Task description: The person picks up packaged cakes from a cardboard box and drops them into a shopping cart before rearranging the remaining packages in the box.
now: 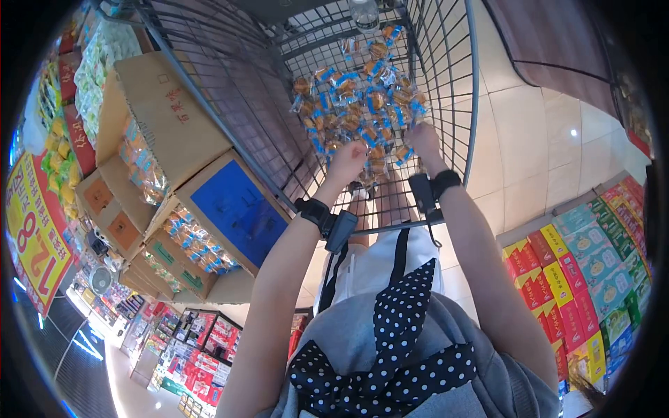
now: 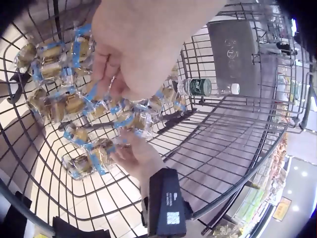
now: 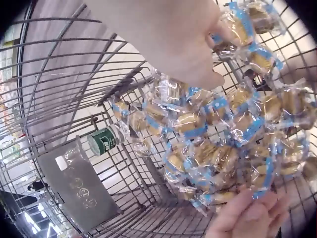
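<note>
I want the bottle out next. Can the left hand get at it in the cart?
Probably yes: the left hand is already inside the cart, and the bottle lies uncovered at the far end, past the snacks. It grips snacks, though, so it would need freeing first.

Left hand (image 1: 346, 161) fingertips partly hidden among snack packets (image 1: 355, 104); bottle (image 1: 364, 12) cut off

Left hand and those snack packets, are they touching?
Touching. In the left wrist view the left hand pinches the snack packets between its fingers.
</note>
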Demonstrator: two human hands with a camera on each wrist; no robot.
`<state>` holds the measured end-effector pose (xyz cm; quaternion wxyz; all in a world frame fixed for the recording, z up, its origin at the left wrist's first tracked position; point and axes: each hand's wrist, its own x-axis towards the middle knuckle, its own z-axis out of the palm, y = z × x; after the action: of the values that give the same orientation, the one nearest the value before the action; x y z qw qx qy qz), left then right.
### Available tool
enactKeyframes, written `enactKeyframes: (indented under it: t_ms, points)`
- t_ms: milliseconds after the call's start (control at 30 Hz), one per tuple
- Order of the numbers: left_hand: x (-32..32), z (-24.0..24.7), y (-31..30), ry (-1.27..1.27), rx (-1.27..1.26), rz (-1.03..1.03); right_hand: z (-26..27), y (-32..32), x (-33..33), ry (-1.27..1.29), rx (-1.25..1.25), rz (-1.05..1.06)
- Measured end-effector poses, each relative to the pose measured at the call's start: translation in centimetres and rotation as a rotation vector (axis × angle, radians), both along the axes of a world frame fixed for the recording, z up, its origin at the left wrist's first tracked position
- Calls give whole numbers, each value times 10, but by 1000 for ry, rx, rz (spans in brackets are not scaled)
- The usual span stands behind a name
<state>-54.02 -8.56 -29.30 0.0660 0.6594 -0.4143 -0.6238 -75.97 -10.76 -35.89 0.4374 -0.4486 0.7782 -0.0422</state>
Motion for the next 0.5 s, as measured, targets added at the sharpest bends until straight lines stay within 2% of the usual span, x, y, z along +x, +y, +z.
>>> enactKeyframes:
  t_ms: [67,133,233,333,367,433,500]
  points:
    - [2,7,-5,-11,-74,-45,31,7,7,-115,-106,-130]
    - [4,25,-15,-37,-240,-133,62,13,12,-280,-225,-114]
    - [0,68,-42,-101,-333,-101,110,13,21,-664,-209,-132]
    - [3,113,-51,39,-390,-130,182,7,35,-943,-132,-167]
    - [6,131,-51,123,-286,-78,186,8,36,-910,-193,-60]
    - [12,180,-48,296,-76,12,217,10,44,-1057,-159,-129]
    - [26,215,-36,330,-190,8,243,13,45,-1139,-122,-128]
